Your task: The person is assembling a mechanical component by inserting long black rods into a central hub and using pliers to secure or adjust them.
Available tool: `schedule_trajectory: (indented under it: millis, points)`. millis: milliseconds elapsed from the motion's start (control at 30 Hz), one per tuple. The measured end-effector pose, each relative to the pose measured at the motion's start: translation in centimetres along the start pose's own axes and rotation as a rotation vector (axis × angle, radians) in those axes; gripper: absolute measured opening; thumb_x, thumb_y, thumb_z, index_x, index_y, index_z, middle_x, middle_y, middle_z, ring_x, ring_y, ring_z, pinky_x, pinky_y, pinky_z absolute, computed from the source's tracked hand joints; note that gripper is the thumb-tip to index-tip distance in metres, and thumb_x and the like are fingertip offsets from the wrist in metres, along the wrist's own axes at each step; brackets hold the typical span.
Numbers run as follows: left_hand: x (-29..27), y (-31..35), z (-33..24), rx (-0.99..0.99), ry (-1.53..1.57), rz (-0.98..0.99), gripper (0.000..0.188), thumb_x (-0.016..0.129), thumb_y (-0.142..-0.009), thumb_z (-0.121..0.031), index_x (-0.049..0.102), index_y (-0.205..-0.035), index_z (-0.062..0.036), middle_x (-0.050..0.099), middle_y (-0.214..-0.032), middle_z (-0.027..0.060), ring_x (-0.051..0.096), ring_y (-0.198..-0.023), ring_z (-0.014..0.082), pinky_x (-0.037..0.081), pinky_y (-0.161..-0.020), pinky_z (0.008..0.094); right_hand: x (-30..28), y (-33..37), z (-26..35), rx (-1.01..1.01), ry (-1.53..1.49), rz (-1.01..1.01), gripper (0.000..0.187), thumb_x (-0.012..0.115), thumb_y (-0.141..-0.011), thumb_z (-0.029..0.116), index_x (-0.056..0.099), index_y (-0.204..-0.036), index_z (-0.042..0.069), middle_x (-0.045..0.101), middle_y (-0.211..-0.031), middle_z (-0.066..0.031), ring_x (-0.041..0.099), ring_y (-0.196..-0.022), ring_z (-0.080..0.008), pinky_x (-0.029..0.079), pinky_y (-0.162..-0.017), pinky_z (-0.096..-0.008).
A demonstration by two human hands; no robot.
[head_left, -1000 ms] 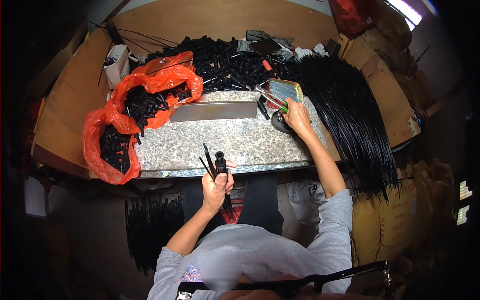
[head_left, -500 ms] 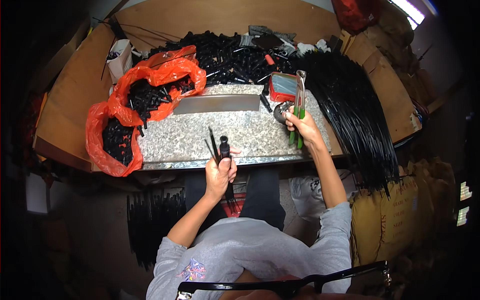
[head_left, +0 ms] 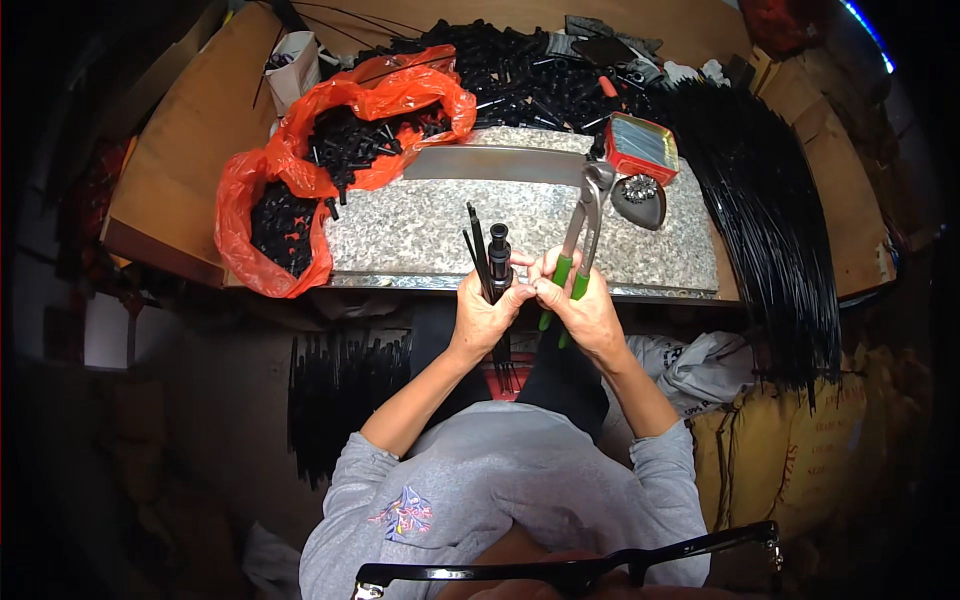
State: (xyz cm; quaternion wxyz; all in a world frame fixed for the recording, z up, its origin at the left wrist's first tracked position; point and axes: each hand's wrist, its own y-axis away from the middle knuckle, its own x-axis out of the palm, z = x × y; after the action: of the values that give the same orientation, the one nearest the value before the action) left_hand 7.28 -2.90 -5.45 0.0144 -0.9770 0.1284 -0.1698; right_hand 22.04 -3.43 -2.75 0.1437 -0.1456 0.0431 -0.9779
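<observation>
Left hand (head_left: pixel 483 312) clenched around a short black cylindrical part (head_left: pixel 499 262) and a few thin black rods (head_left: pixel 476 250), all held upright just over the near edge of the bench (head_left: pixel 420 235). Right hand (head_left: pixel 583 308) clenched on green-handled pliers (head_left: pixel 580 235); metal head points away from the person, reaching toward the far side of the speckled grey slab. Fingertips of both hands meet beside the black part.

Packages: orange plastic bag (head_left: pixel 300 170), crumpled and open, at left on the bench, filled with small black parts. Small square red-rimmed tin (head_left: pixel 641 147) with a silvery top at the right far corner; a dark teardrop-shaped dish (head_left: pixel 638 198) just before it. White paper cup (head_left: pixel 292 68) at far left. Loose heap of black parts (head_left: pixel 520 75) beyond the slab. Long bundle of black strands (head_left: pixel 770 220) draped down the right side. Yellowish sack (head_left: pixel 790 465) with reddish print low at right; print too blurred to make out.
</observation>
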Motion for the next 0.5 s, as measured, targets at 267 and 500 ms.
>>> schedule_trajectory:
  millis: [267,500]
  points:
    - [0.2,-0.2,0.2,0.064,0.006,-0.035,0.036,0.068,-0.079,-0.022,0.054,-0.105,-0.0013,0.047,-0.063,-0.0057,0.046,-0.059,0.0025,0.038,-0.056,0.0178,2.4,1.4,-0.3,-0.115,-0.003,-0.263,0.016,0.054,-0.083,-0.004,0.042,-0.089,0.002,0.052,-0.083,-0.009,0.053,-0.075,-0.0136,0.045,-0.07,-0.0248]
    - [-0.5,-0.3,0.3,0.078,0.101,0.109,0.047,0.065,-0.08,-0.033,0.051,-0.109,0.0006,0.046,-0.062,-0.0044,0.04,-0.049,0.002,0.03,-0.041,0.0168,2.1,0.9,-0.2,-0.119,-0.054,-0.173,0.017,0.056,-0.082,-0.006,0.042,-0.088,0.002,0.056,-0.086,-0.0099,0.056,-0.078,-0.0131,0.048,-0.068,-0.026]
